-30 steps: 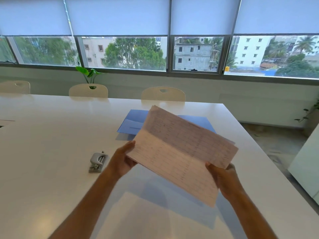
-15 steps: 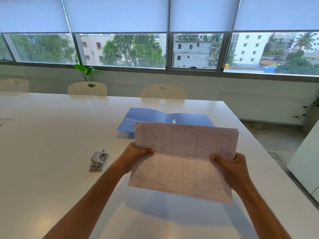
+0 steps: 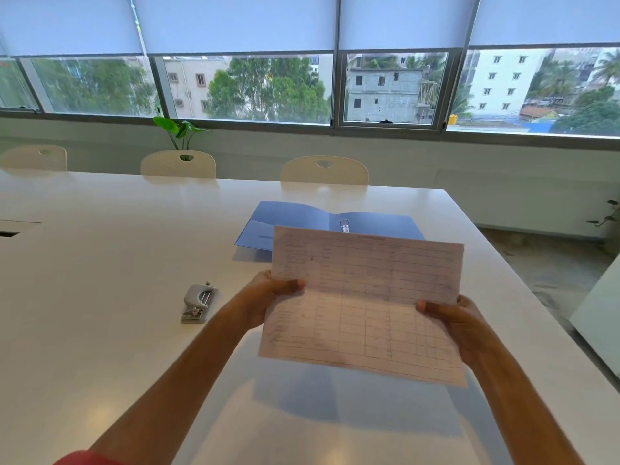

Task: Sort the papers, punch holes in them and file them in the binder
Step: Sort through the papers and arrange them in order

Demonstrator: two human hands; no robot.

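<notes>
I hold a stack of papers (image 3: 365, 303) with printed tables upright above the white table (image 3: 100, 263), creased across the middle. My left hand (image 3: 268, 297) grips its left edge and my right hand (image 3: 453, 320) grips its right edge. Behind the papers an open blue binder (image 3: 295, 223) lies flat, its metal rings (image 3: 344, 225) showing just above the sheets' top edge. A grey hole punch (image 3: 198, 302) sits on the table to the left of my left hand.
Three cream chairs (image 3: 323, 171) stand along the table's far side, with a green plant (image 3: 179, 130) behind them under the windows. The table's right edge drops to the floor (image 3: 550, 263). A white cabinet (image 3: 600, 317) stands at far right.
The papers have swung from a slanted, tilted position to level and facing me. Both hands shifted with them and keep their grip on the side edges.
</notes>
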